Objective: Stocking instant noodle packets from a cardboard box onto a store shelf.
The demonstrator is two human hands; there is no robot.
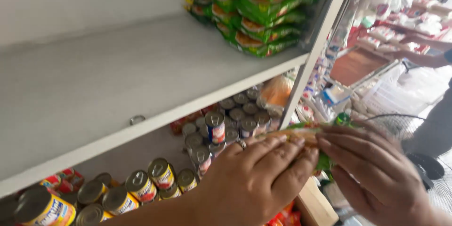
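Both hands, left hand and right hand, grip what looks like a green packet, fingers closed around it, shelf at ten o'clock.

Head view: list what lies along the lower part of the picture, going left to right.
yellow-labelled cans → blue-labelled can → left hand → green packet held between both hands → right hand → dark wire guard at the right edge.
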